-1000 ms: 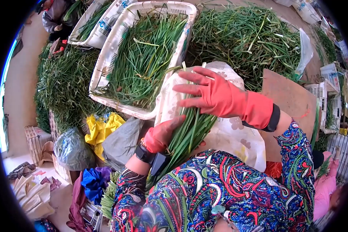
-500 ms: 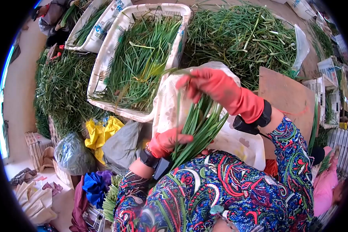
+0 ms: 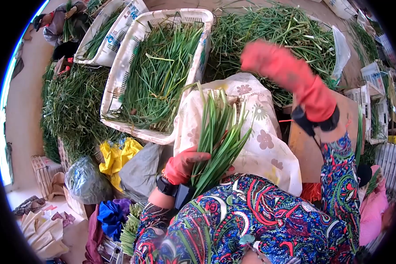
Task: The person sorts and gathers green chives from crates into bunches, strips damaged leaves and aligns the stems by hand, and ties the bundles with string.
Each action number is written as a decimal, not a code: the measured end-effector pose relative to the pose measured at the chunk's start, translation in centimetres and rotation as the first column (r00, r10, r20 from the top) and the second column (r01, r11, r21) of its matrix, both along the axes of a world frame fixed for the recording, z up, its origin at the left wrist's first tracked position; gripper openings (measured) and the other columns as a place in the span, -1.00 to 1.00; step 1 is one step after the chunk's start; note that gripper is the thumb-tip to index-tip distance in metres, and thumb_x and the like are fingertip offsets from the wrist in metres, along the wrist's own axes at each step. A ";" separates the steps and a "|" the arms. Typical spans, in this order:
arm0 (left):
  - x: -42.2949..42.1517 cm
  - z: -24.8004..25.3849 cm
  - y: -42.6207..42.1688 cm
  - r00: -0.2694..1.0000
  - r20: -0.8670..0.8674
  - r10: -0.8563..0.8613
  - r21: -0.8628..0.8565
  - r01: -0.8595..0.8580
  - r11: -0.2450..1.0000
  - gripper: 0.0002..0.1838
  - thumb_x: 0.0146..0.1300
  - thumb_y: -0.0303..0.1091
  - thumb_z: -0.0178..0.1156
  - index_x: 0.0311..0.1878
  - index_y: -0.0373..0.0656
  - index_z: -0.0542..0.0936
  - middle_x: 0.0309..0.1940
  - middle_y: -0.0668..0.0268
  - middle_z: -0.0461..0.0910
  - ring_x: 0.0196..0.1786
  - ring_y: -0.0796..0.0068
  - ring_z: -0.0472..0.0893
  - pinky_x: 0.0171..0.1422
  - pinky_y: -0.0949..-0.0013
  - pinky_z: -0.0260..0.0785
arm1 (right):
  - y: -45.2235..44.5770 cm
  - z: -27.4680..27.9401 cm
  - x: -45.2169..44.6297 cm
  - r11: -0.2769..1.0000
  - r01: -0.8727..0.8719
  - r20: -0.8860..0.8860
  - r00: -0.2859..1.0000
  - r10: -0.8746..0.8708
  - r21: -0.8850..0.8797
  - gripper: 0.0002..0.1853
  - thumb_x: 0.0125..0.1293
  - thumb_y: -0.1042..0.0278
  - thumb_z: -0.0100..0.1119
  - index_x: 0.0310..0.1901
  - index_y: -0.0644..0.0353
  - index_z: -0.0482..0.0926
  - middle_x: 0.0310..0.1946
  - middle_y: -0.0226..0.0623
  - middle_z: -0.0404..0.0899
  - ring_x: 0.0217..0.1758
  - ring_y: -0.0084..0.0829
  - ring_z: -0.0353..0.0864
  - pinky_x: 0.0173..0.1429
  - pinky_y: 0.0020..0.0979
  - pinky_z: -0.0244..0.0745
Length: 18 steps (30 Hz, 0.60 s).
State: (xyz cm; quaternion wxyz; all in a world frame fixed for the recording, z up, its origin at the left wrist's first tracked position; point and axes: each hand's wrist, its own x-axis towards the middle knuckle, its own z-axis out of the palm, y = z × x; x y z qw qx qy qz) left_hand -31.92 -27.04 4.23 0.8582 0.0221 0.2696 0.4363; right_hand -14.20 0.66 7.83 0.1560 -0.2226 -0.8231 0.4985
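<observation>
My left hand (image 3: pixel 185 165), in a red rubber glove, is wrapped round a bunch of garlic chives (image 3: pixel 220 141). The bunch slants upward over my lap, its pale stalk ends at the top and its lower part against my patterned sleeve and shirt. My right hand (image 3: pixel 268 61), gloved the same way, is raised at the edge of a large heap of loose garlic chives (image 3: pixel 281 33). Motion smears its fingers, so what they hold, if anything, cannot be made out. A flower-printed apron (image 3: pixel 264 127) covers my lap beneath the bunch.
A white plastic crate (image 3: pixel 108 99) filled with chives stands ahead on the left. Another chive heap (image 3: pixel 77 108) lies beyond it. Near my left arm are a yellow bag (image 3: pixel 119 158) and a grey bag (image 3: pixel 141 167). A brown board (image 3: pixel 308 154) lies right. Other people sit at the far left and right.
My right hand has moved from above the bunch, where it had a few strands, up and right toward the heap. My left hand keeps its grip on the chives, which now stand more visible.
</observation>
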 end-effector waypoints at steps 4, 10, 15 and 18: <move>0.0 -0.4 0.1 1.000 0.008 -0.028 -0.051 0.029 0.998 -0.20 0.09 -0.26 0.12 0.37 -0.09 -0.03 0.21 -0.03 0.23 0.16 -0.20 0.31 0.24 -0.09 0.15 | -6.4 -2.5 -1.9 0.946 -0.109 0.270 0.943 0.196 -0.307 -0.81 0.12 0.17 0.15 -0.38 0.09 0.64 -0.39 -0.25 0.57 -0.27 -0.42 0.53 -0.13 -0.39 0.42; -0.1 -0.5 -0.1 0.999 0.038 -0.033 -0.044 0.034 0.998 -0.22 0.10 -0.25 0.13 0.36 -0.11 -0.01 0.18 -0.07 0.24 0.12 -0.16 0.37 0.18 -0.08 0.24 | -7.1 -2.3 -2.2 0.915 -0.331 0.186 0.938 0.293 0.229 -0.77 0.21 0.24 -0.03 -0.44 0.19 0.53 -0.52 -0.23 0.50 -0.36 -0.46 0.48 0.07 -0.30 0.19; 0.7 0.1 -0.2 0.998 0.033 0.061 -0.016 -0.060 0.998 -0.33 0.13 -0.37 0.10 0.30 -0.24 0.09 0.12 -0.13 0.30 0.07 -0.12 0.43 0.11 -0.04 0.33 | -5.7 -4.9 -2.4 0.914 -0.390 0.002 0.920 0.392 0.116 -0.89 0.10 0.43 -0.04 -0.51 0.09 0.48 -0.38 -0.48 0.54 -0.27 -0.52 0.51 0.31 -0.26 -0.03; 0.3 -0.1 -0.2 0.999 0.043 0.022 -0.038 -0.020 0.999 -0.33 0.13 -0.37 0.11 0.30 -0.26 0.09 0.13 -0.13 0.29 0.04 -0.12 0.45 0.09 -0.01 0.37 | -5.6 -4.3 -2.2 0.912 -0.288 0.006 0.954 0.299 0.293 -0.92 0.07 0.48 -0.03 -0.48 0.07 0.47 -0.38 -0.49 0.53 -0.28 -0.58 0.51 0.36 -0.33 -0.04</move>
